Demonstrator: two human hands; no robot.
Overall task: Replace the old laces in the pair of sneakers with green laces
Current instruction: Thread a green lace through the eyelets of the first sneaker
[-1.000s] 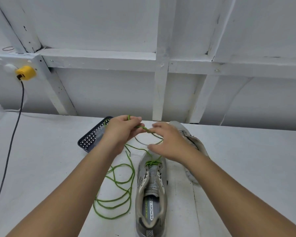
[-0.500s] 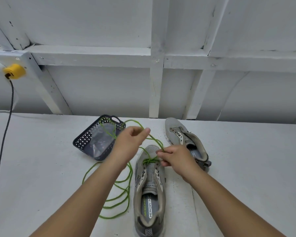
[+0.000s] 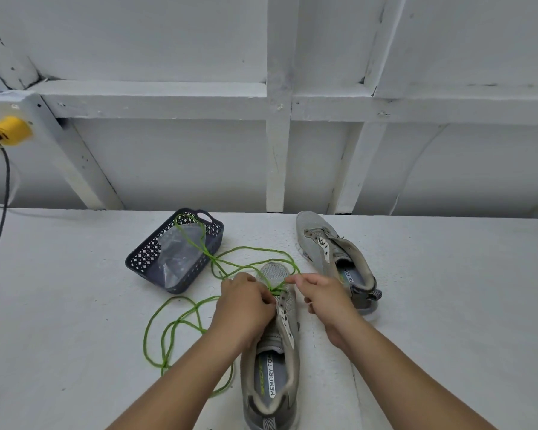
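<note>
Green lace (image 3: 246,252) crossing near sneaker (image 3: 274,352) toe | left hand (image 3: 246,305) pinching it at eyelets | right hand (image 3: 323,297) pinching other strand just beside toe

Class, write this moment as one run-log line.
stage: lacing near grey mesh sneaker | left hand: at eyelets | right hand: pinching thin green lace | far grey sneaker: unlaced

Single head view, looking forward and down, close over white table (image 3: 75,305); wall beams behind.
</note>
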